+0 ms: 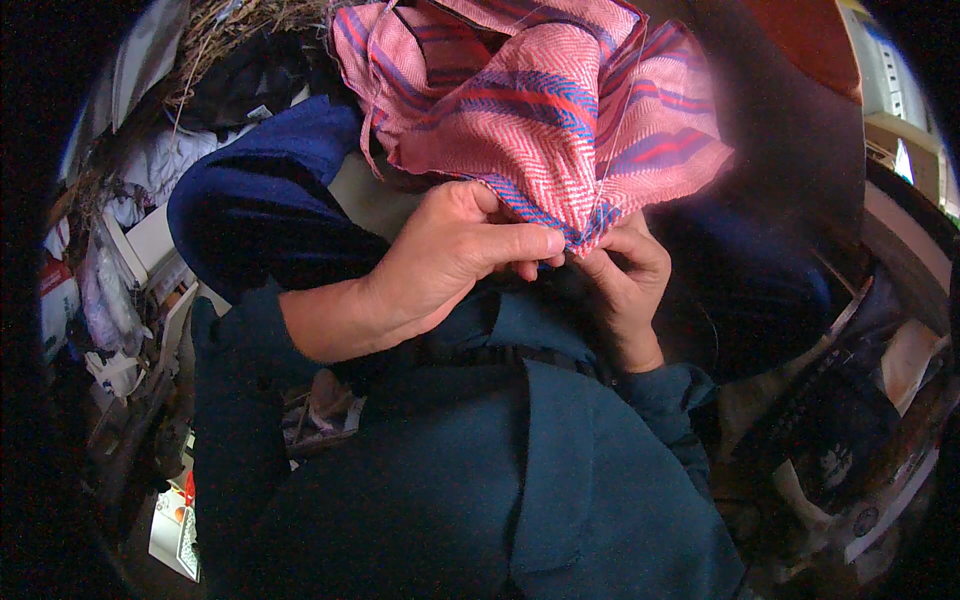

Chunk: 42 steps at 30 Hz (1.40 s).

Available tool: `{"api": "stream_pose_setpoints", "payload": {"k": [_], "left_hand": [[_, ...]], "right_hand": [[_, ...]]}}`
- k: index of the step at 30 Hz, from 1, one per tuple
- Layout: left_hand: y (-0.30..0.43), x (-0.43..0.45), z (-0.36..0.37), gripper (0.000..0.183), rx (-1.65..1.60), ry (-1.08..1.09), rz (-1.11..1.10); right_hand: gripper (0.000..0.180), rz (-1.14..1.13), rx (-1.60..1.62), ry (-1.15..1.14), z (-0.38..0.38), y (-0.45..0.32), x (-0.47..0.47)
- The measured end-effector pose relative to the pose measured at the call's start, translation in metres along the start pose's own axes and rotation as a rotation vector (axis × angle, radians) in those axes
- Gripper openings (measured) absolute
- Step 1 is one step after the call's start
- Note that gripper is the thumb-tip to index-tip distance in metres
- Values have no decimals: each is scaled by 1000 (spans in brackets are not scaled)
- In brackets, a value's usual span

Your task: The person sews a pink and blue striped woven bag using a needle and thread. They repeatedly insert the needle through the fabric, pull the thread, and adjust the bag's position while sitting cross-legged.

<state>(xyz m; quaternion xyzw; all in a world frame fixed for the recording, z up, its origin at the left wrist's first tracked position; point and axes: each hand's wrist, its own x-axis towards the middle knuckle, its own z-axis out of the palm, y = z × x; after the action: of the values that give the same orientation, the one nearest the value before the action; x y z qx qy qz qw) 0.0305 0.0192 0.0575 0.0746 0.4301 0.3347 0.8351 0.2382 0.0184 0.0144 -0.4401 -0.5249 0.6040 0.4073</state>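
Note:
A pink-and-white herringbone cloth (517, 127) with blue and red stripes hangs folded in front of my lap. Its pointed lower corner lies between my two hands. My left hand (457, 244) pinches the cloth's blue-bordered edge, thumb on top, just left of that corner. On the other side, my right hand (634, 274) grips the corner between thumb and fingers. A thin pale thread (611, 157) runs up across the cloth from near my fingertips. Whether a needle is there cannot be made out.
My knee in navy trousers (255, 195) is bent at the left. Beyond it are a white crumpled fabric (169, 161), dry twigs (217, 37) and a clear plastic bag (109, 292). A brown panel (806, 41) stands upper right. Dark fabric (832, 420) lies lower right.

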Motion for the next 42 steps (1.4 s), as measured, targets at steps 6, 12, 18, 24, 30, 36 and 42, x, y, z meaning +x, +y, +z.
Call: {"api": "stream_pose_setpoints", "payload": {"k": [6,12,18,24,30,36,42], "left_hand": [[2,0,0,21,-47,-9,-9],[1,-1,1,21,-28,-13,-28],[3,-2,2,22,-44,-28,-18],[3,-2,4,20,-75,-39,-7],[0,-2,6,16,-106,-66,21],[1,-3,6,17,-83,-85,-7],[4,-6,8,19,-82,-96,-19]], "right_hand": [[17,-3,-5,6,1,-2,0],[17,59,45,22,2,-3,-3],[16,131,121,-33,-1,-3,-2],[13,217,184,-42,-4,2,-4],[14,246,251,2,-4,3,-6],[15,224,214,29,-4,1,-6],[15,246,141,26,-6,-3,-7]]}}
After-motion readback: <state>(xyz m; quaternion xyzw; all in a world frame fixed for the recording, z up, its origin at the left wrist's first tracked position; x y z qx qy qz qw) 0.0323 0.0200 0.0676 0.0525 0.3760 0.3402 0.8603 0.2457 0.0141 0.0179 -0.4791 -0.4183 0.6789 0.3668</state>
